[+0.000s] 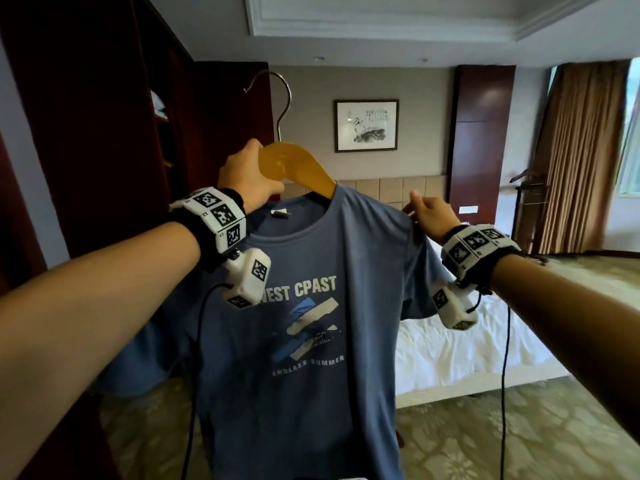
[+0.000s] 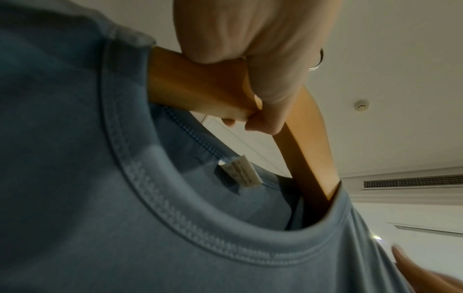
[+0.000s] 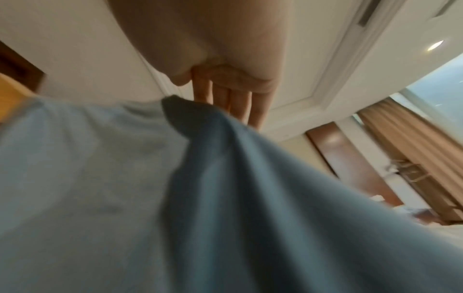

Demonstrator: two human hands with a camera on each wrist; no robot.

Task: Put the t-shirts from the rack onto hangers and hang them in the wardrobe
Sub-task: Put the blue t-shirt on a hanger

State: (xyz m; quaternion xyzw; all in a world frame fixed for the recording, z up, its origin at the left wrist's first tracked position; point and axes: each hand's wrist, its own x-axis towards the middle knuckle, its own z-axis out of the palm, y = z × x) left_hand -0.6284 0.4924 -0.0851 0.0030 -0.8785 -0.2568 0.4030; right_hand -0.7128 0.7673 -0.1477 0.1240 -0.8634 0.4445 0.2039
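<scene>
Wooden hanger upright, hook up; t-shirt hanging lengthwise.

The t-shirt hangs in front of the person, between both hands. The hanger sits in its collar, one arm inside the shirt's right shoulder, hook above. The left hand is on the hanger's left arm, above the collar; the right hand is at the shirt's right shoulder. The wardrobe stands to the left, the bed behind the shirt to the right, a picture on the wall behind, curtains far right.
</scene>
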